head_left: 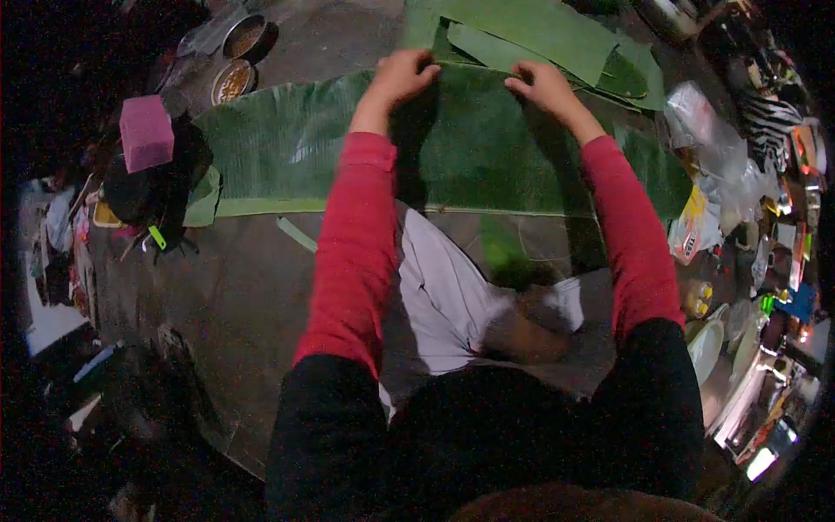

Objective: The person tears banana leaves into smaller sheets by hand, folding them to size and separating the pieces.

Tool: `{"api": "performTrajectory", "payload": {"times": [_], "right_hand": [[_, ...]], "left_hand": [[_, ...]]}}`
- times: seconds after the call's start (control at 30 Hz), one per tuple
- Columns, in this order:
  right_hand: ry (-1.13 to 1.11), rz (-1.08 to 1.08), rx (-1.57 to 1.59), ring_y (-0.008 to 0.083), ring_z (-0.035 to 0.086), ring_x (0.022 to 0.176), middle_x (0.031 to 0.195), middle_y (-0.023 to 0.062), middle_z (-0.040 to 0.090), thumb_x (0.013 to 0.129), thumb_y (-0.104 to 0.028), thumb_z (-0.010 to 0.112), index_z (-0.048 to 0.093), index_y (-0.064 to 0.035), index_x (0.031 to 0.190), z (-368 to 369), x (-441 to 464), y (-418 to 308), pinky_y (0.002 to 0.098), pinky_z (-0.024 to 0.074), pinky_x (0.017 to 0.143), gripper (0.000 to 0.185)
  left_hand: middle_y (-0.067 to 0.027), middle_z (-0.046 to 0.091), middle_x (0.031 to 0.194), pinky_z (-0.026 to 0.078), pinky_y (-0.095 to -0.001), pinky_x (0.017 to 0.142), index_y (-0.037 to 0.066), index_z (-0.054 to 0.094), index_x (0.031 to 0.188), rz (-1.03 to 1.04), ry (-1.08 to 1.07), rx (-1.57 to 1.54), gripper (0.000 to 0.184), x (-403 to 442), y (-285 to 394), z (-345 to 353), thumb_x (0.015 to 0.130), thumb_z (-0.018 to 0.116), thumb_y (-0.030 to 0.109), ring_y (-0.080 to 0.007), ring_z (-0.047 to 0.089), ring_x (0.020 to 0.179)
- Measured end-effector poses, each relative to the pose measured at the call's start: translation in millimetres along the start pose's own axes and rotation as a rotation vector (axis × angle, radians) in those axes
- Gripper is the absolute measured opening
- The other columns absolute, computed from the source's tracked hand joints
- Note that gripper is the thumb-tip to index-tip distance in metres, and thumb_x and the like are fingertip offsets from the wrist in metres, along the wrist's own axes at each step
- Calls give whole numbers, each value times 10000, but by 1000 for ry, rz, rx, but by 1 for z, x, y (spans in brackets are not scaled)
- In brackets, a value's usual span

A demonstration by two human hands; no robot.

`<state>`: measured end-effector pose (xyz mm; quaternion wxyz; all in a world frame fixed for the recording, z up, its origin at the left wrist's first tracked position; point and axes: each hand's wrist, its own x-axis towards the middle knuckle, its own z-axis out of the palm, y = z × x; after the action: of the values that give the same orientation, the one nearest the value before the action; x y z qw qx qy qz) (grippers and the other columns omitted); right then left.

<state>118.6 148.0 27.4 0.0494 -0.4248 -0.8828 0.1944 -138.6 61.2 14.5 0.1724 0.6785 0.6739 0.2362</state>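
Two bare hands reach forward in the head view, working at the far edge of a long green leaf point(296, 161) laid crosswise on the floor point(235, 304) before the person's crossed or folded legs point(444, 296). The left hand point(404, 76) pinches that edge between thumb and bent fingers; the right hand point(541, 85), well apart from it, pinches the same edge farther right. Both arms wear red sleeves, black above the elbows.

Beyond the hands lie more flat leaf pieces point(557, 43), some overlapping, paler than the long one. A narrow green strip point(297, 235) sits just off its near edge, to the left.

Over on the left stands a pink container point(147, 133), near the leaf's end, with a bright green object point(157, 237) below it. Two round bowls point(233, 82) with something brownish inside rest near the far left edge of the leaf. Over on the right I can see crumpled clear plastic point(713, 130), a printed bag point(698, 228) near the leaf's right end, and a black-and-white striped item point(770, 122). Clutter farther out is too blurred to name.
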Motion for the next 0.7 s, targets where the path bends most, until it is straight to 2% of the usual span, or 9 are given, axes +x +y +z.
{"api": "performTrajectory", "payload": {"times": [0.1,0.17,0.23,0.3,0.37,0.43,0.53,0.6,0.7], "right_hand": [[5,55,-39,298,580,872,931,128,615,783,-334,594,578,-70,981,6,7,-9,364,439,762,331],[-12,107,-166,300,578,885,947,116,617,788,-328,581,577,-83,1007,8,11,-24,370,438,782,329],[-28,156,-293,302,577,898,963,104,620,793,-321,567,576,-95,1034,15,19,-39,376,438,801,330],[77,27,-89,341,560,968,1038,120,602,786,-345,554,587,-147,1071,25,31,-49,553,365,868,348],[77,-4,-15,334,558,979,1040,119,601,784,-342,564,585,-146,1075,40,43,-54,553,363,872,352],[77,-34,57,328,556,990,1042,117,599,781,-339,575,583,-145,1079,49,52,-47,552,362,875,355],[-71,-43,53,295,588,912,963,125,620,774,-351,600,594,-124,1039,52,57,-36,461,439,784,349],[-224,-83,258,174,541,723,789,74,604,781,-295,628,581,-46,938,41,57,-37,330,431,655,298],[-77,-215,412,155,470,647,695,64,552,788,-322,625,570,-30,873,45,52,-34,321,398,601,309]], "left_hand": [[-142,615,1001,443,-383,822,68,595,1037,-87,-9,-101,385,1,-30,2,790,592,364,-307,575,949],[-126,621,987,433,-389,827,97,612,1017,-135,15,-150,359,-1,-41,0,779,590,365,-315,574,941],[-160,620,994,447,-339,825,-19,570,1046,-149,-29,-152,462,-4,-43,-7,791,616,363,-269,592,936],[-155,623,987,447,-335,824,-14,577,1038,-154,-11,-111,452,-4,-40,-6,789,619,360,-260,595,929],[-150,627,979,446,-332,823,-10,583,1030,-155,1,-77,442,-3,-40,0,787,621,357,-252,598,922],[-136,626,982,444,-380,819,57,612,1014,-157,2,-215,425,-2,-46,3,757,604,396,-299,587,935],[-156,620,986,440,-371,830,38,605,1016,-130,-16,-217,522,7,-59,13,717,632,465,-293,587,943],[-163,628,947,449,-371,800,32,613,995,-77,26,-163,555,8,-38,17,694,643,498,-297,598,905],[-157,641,851,465,-363,729,24,633,944,-37,1,-114,580,10,-7,13,666,665,531,-273,616,808]]}}
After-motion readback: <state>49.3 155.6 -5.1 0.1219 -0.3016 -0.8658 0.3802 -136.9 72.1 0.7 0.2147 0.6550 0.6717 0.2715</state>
